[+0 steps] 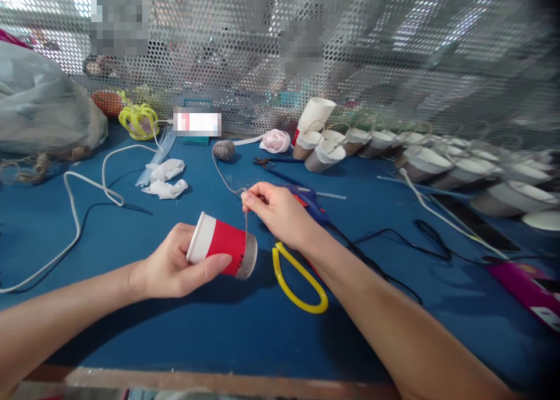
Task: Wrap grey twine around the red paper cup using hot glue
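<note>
My left hand [175, 266] is wrapped round a red and white paper cup [225, 242], tilted on its side with its mouth toward the left. Grey yarn [250, 257] is wound in a band round the cup's base end. Between the thumb and fingers of my right hand [271, 207] the yarn strand is pinched, pulled up from the cup. That strand runs back to a small grey yarn ball [224, 150] on the table. Under my right forearm lie scissors with yellow handles [321, 301], their blades mostly hidden.
Behind my right hand lie a blue glue gun [317, 204] and pliers [266, 162]. Several yarn-wrapped cups [324, 155] and a cup stack [315, 113] stand at back right. A pink ribbon roll [275, 140], crumpled white scraps [165, 178] and a white cable [72, 202] lie about. Perforated metal [245, 56] bounds the back.
</note>
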`<state>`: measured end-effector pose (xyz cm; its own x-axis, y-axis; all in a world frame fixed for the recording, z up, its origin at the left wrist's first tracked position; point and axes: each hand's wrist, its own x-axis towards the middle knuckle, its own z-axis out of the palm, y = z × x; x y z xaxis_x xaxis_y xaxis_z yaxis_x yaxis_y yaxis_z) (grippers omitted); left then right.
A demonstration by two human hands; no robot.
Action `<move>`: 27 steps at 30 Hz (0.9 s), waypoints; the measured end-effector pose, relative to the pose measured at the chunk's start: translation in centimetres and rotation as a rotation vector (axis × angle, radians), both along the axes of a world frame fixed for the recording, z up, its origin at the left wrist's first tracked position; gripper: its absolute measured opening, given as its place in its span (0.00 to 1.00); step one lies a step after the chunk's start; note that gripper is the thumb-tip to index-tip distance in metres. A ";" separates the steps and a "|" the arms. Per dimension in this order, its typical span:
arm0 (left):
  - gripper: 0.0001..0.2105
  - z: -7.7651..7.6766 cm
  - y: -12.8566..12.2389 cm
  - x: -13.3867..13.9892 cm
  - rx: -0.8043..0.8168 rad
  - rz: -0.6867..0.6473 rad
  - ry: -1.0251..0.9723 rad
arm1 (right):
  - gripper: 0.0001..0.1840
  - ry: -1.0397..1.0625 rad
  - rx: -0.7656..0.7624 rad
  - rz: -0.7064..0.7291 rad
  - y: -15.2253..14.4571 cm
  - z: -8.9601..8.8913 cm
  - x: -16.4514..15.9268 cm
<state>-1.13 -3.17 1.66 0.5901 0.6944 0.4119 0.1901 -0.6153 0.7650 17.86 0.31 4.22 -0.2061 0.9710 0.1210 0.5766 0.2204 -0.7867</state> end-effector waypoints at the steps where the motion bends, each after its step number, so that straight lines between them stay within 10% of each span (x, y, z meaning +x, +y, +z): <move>1: 0.10 0.0 0.0 0.0 0.032 -0.002 0.003 | 0.13 -0.003 -0.008 0.005 -0.1 0.0 0.0; 27: 0.15 0.4 0.0 0.2 0.191 0.056 -0.032 | 0.11 -0.017 -0.191 0.117 -0.3 -1.8 -1.0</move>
<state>-0.97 -3.15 2.03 0.5375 0.6332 0.5569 0.2054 -0.7388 0.6418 16.87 0.01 2.44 -0.3193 0.9453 -0.0667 0.5692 0.1350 -0.8110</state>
